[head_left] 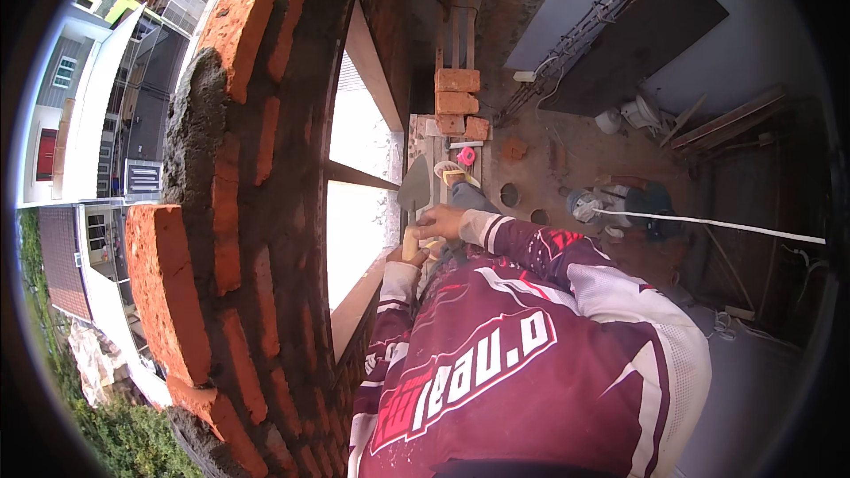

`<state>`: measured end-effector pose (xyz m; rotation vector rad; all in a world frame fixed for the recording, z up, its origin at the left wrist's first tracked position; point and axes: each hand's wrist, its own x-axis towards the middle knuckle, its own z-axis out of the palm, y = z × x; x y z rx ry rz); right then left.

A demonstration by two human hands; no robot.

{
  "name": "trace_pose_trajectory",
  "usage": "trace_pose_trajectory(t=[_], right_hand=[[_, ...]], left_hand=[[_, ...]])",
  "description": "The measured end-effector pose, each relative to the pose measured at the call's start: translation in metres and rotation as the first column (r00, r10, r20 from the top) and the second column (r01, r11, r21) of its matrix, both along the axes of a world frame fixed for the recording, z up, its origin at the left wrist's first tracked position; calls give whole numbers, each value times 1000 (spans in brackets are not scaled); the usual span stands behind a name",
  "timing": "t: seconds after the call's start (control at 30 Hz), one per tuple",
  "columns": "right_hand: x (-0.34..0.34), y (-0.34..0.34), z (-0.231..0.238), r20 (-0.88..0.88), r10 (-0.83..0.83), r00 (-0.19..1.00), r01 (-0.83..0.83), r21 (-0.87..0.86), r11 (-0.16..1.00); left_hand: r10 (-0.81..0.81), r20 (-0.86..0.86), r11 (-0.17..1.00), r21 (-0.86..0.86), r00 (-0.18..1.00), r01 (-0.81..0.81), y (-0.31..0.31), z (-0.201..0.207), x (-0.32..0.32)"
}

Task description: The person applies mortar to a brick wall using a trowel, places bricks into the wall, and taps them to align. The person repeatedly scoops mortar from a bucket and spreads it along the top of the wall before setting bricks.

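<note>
Trowel (414, 186): in front of the person's body, just right of the window opening, its grey blade pointing to the far side and its pale handle toward the near side.
Left hand (405, 257): its grip is closed around the near end of the handle.
Right hand (441, 222): fingers bent at the handle's far end, beside the blade; how tightly this grip is closed, I cannot tell.
Foot (452, 173): sandalled, just right of the blade.
Pink round object (467, 156): just beyond the foot.
Stacked bricks (457, 81): orange, farther off, beyond the pink object.
Window opening (363, 212): left of the hands, bright, with a bar across it.
Brick wall (232, 212): farther left, with rough grey mortar (197, 128) between bricks at its edge.
Co-worker (651, 210): to the right, lower down, wearing pale headgear.
Steel bars (602, 13): far right.
Houses (66, 71): outside, far left.
Greenery (133, 438): outside, near left.
</note>
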<state>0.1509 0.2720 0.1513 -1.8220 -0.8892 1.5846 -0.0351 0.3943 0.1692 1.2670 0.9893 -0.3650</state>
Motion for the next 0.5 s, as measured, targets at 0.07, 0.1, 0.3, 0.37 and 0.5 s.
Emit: trace_pose_trajectory(t=[0.07,0.1,0.3,0.37,0.5], right_hand=[[0,-36,-22,254,-39,966,59,-73,996],[0,-59,-37,376,-38,926,81,-99,992],[12,-179,-141,42,-576,816,565,-272,779],[2,-204,-166,173,-638,750,641,-427,638],[2,-238,-191,306,64,950,183,-711,679]], left_hand=[[12,-105,1000,24,994,-10,4,-18,-23],[32,-203,999,34,979,-25,7,-30,-37],[-170,-650,870,254,741,422,21,-70,-131],[-229,-705,795,263,672,547,19,-72,-150],[-218,-731,821,221,646,527,13,-72,-163]])
